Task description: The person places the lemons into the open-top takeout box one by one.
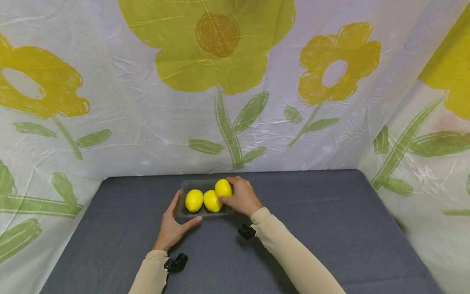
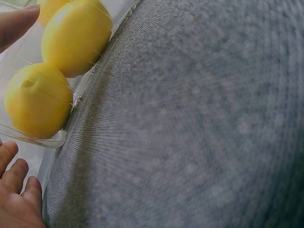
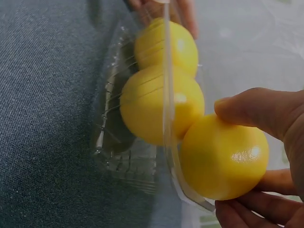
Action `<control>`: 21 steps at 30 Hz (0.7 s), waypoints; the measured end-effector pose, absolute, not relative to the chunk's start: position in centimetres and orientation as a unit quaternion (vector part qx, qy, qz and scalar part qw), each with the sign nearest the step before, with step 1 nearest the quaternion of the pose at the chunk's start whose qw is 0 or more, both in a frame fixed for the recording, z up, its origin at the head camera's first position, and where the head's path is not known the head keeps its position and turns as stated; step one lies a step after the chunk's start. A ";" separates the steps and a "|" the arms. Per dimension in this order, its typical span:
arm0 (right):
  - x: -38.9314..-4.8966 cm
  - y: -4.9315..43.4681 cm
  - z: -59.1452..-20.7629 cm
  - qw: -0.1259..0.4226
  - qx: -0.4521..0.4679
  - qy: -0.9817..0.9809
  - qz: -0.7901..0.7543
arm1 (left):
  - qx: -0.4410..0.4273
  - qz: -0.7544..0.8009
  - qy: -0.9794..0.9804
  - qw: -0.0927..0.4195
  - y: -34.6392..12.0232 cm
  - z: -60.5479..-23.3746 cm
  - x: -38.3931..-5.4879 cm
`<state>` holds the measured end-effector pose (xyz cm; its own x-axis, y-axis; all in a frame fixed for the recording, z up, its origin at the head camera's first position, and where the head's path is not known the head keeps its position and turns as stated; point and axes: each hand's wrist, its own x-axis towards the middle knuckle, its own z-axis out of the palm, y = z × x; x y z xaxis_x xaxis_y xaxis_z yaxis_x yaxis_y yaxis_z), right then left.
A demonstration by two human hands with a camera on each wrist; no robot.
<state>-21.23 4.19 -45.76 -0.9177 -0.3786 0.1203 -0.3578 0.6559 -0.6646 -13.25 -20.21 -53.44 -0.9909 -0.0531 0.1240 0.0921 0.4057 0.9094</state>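
Note:
A clear plastic tray [image 1: 186, 184] stands near the table's far edge, with two yellow lemons, one at the left [image 1: 193, 200] and one in the middle [image 1: 211, 201], lying in it. My right hand [image 1: 244, 197] grips a third lemon [image 3: 224, 156] between thumb and fingers at the tray's right end, above the rim. In the right wrist view this lemon overlaps the middle one, and I cannot tell whether they touch. My left hand [image 1: 171, 228] is spread around the tray's left end, fingers along the left side and thumb by the near edge.
A dark grey cloth covers the table [image 1: 315, 228]. Behind and beside it hangs a white sheet [image 1: 147, 110] printed with large yellow flowers. A black wrist camera sits on each wrist, the left one [image 1: 176, 262] and the right one [image 1: 246, 231].

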 end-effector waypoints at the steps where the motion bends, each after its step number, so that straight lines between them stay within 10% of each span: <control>1: -21.2 4.1 -45.8 0.013 -0.208 0.912 -0.354 | -0.012 -0.546 -0.835 0.066 -20.2 -53.4 -13.2; 21: -21.0 3.8 -45.3 0.008 -0.250 0.940 -0.231 | -0.012 -0.543 -0.837 0.068 -20.2 -53.6 -13.4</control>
